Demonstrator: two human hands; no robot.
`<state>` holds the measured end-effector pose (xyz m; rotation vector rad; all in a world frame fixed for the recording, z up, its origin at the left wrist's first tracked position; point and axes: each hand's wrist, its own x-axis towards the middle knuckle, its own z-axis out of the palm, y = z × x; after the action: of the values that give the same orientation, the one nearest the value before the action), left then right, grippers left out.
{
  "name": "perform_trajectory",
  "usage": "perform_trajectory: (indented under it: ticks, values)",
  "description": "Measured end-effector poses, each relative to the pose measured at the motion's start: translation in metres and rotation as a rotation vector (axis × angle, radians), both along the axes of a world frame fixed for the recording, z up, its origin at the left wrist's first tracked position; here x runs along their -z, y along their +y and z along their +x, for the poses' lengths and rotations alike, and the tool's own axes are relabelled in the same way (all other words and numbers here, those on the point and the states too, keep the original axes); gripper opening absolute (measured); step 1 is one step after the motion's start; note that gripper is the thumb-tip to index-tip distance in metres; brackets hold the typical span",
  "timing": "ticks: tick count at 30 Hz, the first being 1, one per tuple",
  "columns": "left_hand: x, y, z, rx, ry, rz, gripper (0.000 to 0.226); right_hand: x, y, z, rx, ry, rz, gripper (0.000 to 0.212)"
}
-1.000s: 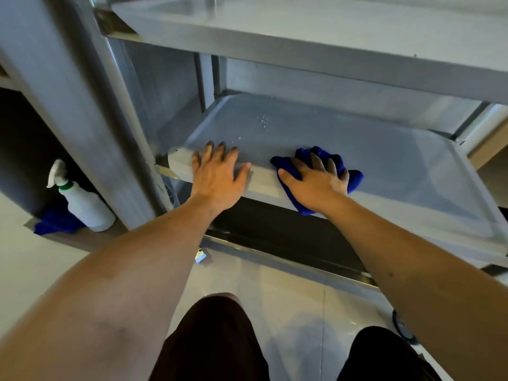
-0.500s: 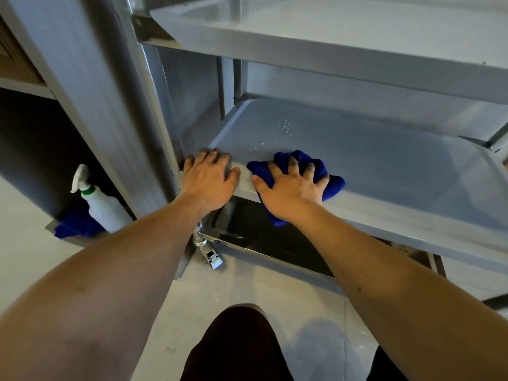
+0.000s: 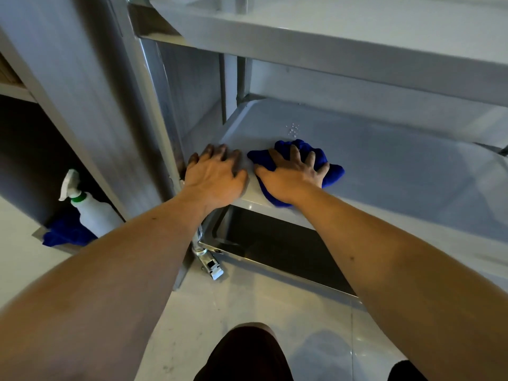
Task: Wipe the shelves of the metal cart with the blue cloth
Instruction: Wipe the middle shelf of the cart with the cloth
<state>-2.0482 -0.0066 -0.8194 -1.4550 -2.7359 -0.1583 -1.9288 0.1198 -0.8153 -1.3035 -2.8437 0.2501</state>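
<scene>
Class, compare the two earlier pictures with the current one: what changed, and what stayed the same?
The right hand slid the blue cloth leftward and farther in along the middle shelf, up to the water droplets. The left hand stayed flat on the shelf's front corner; the spray bottle stayed put.

Looks like a commercial kitchen or service back room. Stainless-steel cart (image 3: 357, 64) with tray-like shelves and a braked caster (image 3: 211, 266) at its corner post, standing on pale glossy floor tiles (image 3: 261, 303). Tall brushed-metal cabinet side (image 3: 90, 92) just beside it. Cleaning gear parked low at the left: white spray bottle (image 3: 90, 210) with a blue rag (image 3: 66, 233) against it.
</scene>
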Motion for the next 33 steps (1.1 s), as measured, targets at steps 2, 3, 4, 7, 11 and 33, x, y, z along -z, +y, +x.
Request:
perform_trajectory:
  ticks: [2, 3, 4, 7, 11, 33]
  values:
    - [-0.005, 0.013, 0.006, -0.062, -0.028, -0.024, 0.059, -0.001, 0.01, -0.015, 0.029, -0.002, -0.005, 0.069]
    - [-0.007, 0.02, 0.009, -0.1, -0.04, -0.028, 0.058, 0.0, 0.015, -0.021, 0.041, -0.003, 0.003, 0.069]
    - [-0.007, 0.025, 0.012, -0.132, -0.04, -0.021, 0.057, 0.001, 0.02, -0.028, 0.047, -0.003, 0.015, 0.069]
    - [0.0, 0.026, 0.011, -0.133, 0.015, 0.029, 0.059, 0.005, 0.041, -0.046, 0.051, -0.003, 0.051, 0.069]
    - [0.004, 0.024, 0.008, -0.139, 0.026, 0.108, 0.053, 0.001, 0.077, -0.073, 0.078, -0.006, 0.024, 0.071]
    - [0.012, 0.023, 0.011, -0.214, 0.015, 0.57, 0.056, -0.002, 0.111, -0.156, -0.366, -0.158, 0.097, 0.056]
